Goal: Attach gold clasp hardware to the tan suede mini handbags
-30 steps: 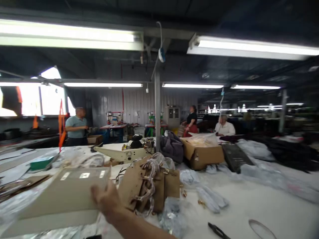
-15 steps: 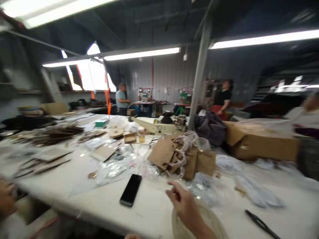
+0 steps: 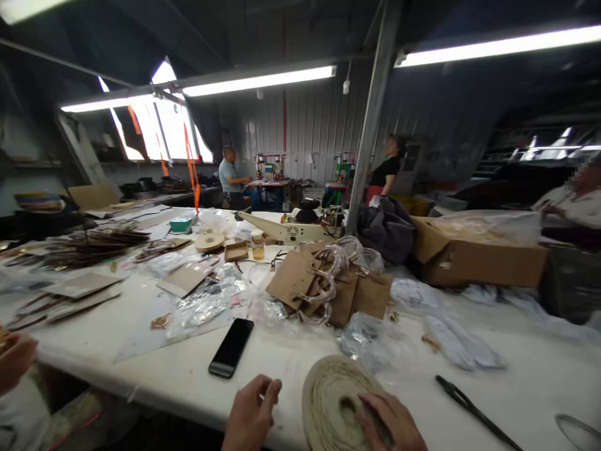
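Observation:
A thick pale roll of wound strip (image 3: 323,401) with a hole in its middle stands at the table's front edge. My right hand (image 3: 392,419) grips its right side, with the fingers around the hole. Left of the roll, and apart from it, my left hand (image 3: 253,410) is closed, thumb against curled fingers; what it holds, if anything, is hidden. A black phone (image 3: 231,348) lies just beyond my left hand. Further back is a pile of brown bag pieces (image 3: 291,280) with plastic-wrapped handles. A dark slim tool (image 3: 474,410) lies to the right.
Plastic bags of small metal parts (image 3: 369,341) lie behind the roll. A cardboard box (image 3: 483,260) and a metal post (image 3: 370,125) stand at the back right. Flat brown pieces (image 3: 94,247) are stacked at left. Another person's hand (image 3: 16,360) shows at the left edge.
My right hand has come down from above the roll onto it. The roll is now tipped up and further left. My left hand has risen into view at the table's front.

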Demonstrator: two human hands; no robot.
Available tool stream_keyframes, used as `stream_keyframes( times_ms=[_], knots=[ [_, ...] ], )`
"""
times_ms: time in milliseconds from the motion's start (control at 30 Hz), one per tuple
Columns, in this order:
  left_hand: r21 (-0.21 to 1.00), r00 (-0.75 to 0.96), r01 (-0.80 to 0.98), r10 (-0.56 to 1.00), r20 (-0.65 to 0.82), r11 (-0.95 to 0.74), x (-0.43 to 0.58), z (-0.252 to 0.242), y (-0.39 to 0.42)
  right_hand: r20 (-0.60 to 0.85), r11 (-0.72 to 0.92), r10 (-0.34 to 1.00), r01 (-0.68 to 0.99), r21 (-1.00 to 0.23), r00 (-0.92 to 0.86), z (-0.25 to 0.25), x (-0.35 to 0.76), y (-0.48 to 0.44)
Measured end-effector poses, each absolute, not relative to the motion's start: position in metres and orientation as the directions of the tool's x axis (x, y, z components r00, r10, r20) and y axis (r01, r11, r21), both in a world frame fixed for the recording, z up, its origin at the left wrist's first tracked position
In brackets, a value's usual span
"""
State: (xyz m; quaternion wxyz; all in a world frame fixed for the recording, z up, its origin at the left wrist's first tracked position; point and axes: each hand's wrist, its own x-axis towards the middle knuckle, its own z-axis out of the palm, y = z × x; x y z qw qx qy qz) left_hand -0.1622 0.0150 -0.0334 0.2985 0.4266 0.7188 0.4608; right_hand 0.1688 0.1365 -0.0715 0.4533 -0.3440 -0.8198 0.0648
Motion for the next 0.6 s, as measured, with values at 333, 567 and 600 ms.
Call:
stream_keyframes(
  times_ms=[333,567,600],
  knots=[
    [0.957,-0.414,0.097,0.885,-0.211,0.274,-0.148,-0.051,0.056,0.338,0.403,0.913,0.381,-0.832,-0.227,-0.001,0.121,0.155],
    [0.972,-0.437,0.166,0.896,-0.08,0.167,-0.147,-0.053,0.047,0.01,0.128,0.987,0.734,-0.667,-0.163,0.094,0.032,0.269],
    [0.976,-0.435,0.147,0.897,-0.079,0.158,-0.147,-0.054,0.045,0.035,0.137,0.989,0.775,-0.617,-0.146,0.104,0.026,0.279]
  ],
)
